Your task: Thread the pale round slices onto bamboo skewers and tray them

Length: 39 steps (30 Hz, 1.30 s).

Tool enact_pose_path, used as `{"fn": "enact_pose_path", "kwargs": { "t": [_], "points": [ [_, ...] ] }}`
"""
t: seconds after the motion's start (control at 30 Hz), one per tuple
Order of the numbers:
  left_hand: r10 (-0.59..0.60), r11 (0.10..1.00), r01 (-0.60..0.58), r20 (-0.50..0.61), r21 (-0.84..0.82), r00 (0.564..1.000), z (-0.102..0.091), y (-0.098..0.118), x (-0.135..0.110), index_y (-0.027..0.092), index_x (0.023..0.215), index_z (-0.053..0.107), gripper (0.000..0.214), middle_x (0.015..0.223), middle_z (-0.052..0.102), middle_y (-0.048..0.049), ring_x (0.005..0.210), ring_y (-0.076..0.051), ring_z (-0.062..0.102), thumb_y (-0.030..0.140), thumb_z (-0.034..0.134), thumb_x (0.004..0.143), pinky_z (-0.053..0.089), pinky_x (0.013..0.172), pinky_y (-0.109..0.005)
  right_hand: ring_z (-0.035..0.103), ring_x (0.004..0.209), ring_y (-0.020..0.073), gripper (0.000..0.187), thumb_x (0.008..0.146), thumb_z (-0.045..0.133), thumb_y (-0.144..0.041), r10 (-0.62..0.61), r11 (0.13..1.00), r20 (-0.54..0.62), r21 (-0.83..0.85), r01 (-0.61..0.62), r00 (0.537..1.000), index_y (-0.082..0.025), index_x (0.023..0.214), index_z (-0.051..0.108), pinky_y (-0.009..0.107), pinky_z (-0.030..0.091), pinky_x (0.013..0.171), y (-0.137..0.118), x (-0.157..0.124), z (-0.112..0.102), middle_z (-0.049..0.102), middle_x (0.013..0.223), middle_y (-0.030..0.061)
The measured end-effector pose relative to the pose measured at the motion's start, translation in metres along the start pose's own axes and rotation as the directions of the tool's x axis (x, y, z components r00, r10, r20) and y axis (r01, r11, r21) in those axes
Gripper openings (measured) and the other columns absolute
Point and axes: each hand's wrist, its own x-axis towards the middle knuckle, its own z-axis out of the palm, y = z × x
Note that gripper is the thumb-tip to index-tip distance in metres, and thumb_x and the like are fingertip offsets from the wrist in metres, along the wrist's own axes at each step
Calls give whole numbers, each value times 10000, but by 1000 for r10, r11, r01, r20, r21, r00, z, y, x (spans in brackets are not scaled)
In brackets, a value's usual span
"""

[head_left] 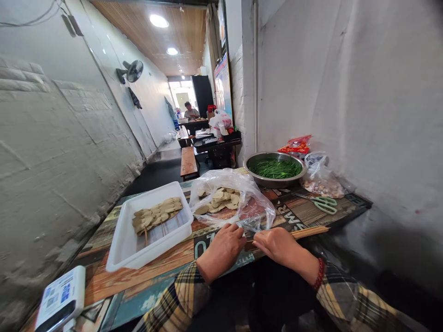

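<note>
Fingers bent inward on your left grip (224, 245) and your right grip (278, 246) in the head view, the two facing each other just apart over the near edge of the surface (97, 287). Neither stood spread wide, but you could not tell how closely either one closed, or whether it had hold of anything, because the backs of both hid what lay under the fingertips. Your left grip was right at the near edge of a clear plastic bag (259, 208), which lay loosely with a heap of flat, roundish slices (221, 199) inside. Just beside your right grip, a bundle of thin wooden sticks (311, 232) pointed off to the right; whether you touched it was unclear.

To the left of the bag sat your white tray (121, 251), with skewered slices (159, 214) in rows and sticks poking out toward you. Beyond the bundle lay scissors with pale green handles (325, 204). Behind them you had a metal bowl (273, 182) of long green stalks (275, 169), with a second knotted bag (321, 180) next to it and a red packet (296, 145) by the wall. At the near left stood a white device (60, 299).
</note>
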Motion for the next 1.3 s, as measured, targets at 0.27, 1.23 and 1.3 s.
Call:
{"fn": "enact_pose_path", "kwargs": {
  "t": [0.27,1.23,1.3],
  "points": [
    [9,998,-8,15,-64,1000,3,4,-8,194,863,594,122,881,595,-46,835,-208,496,154,482,890,362,744,-352,699,731,188,243,978,478,-336,13,1000,19,5,-13,1000,-191,876,645,243,373,575,-10,-8,-12,747,832,50],
    [-574,354,436,176,-827,799,-1,-31,-139,188,686,474,299,675,486,11,662,-136,420,433,479,857,354,623,-238,671,862,197,338,923,413,-115,269,941,-236,-145,-307,934,-175,1204,591,265,449,689,154,-6,43,708,996,103],
    [-584,237,388,189,-890,789,11,-24,-135,189,688,450,342,675,510,3,668,-141,448,488,479,851,372,641,-250,669,886,205,409,891,421,-65,269,938,-212,-166,-306,940,-167,1258,571,283,452,722,158,-2,58,700,1049,115]
  ]
}}
